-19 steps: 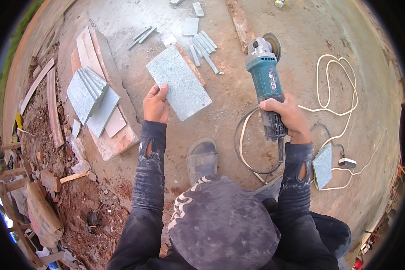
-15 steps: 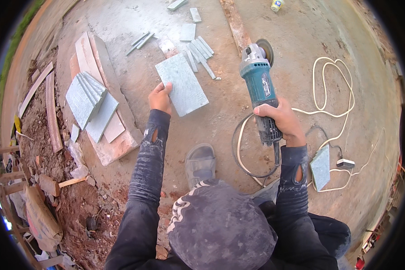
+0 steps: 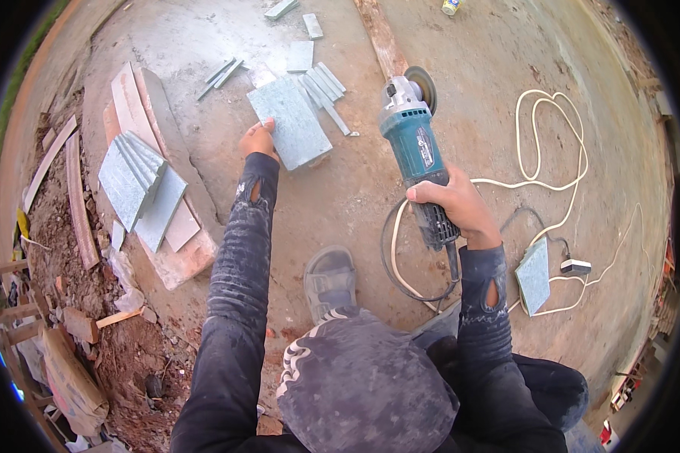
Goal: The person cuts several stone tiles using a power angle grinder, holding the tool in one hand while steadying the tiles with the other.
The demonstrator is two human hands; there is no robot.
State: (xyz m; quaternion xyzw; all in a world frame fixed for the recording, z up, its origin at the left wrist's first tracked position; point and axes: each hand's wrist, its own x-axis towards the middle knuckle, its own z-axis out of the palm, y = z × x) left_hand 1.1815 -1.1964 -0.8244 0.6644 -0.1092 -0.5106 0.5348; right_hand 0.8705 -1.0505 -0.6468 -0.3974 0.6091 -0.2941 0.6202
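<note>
My left hand (image 3: 258, 140) is closed on the left edge of a flat grey-green stone tile (image 3: 291, 124), thumb on top. Just past the tile lie several narrow cut strips (image 3: 323, 84) and a small square offcut (image 3: 300, 57). In my right hand (image 3: 461, 202) is a teal and black angle grinder (image 3: 414, 143), gripped round its body. Its disc (image 3: 421, 87) points away from me, to the right of the tile and apart from it. Whether the disc spins I cannot tell. My left fingertips are hidden under the tile.
Stacked tiles (image 3: 132, 177) lie on a slab (image 3: 185, 264) at the left, beside rubble (image 3: 140, 355). A wooden plank (image 3: 381, 38) lies ahead. At the right are a looped white cable (image 3: 533, 143), a power socket (image 3: 576, 266) and more tiles (image 3: 534, 278). My sandalled foot (image 3: 330, 279) is near the middle.
My left hand has carried the tile forward, toward the cut strips. The grinder stays in my right hand with little change. The whole view has shifted slightly.
</note>
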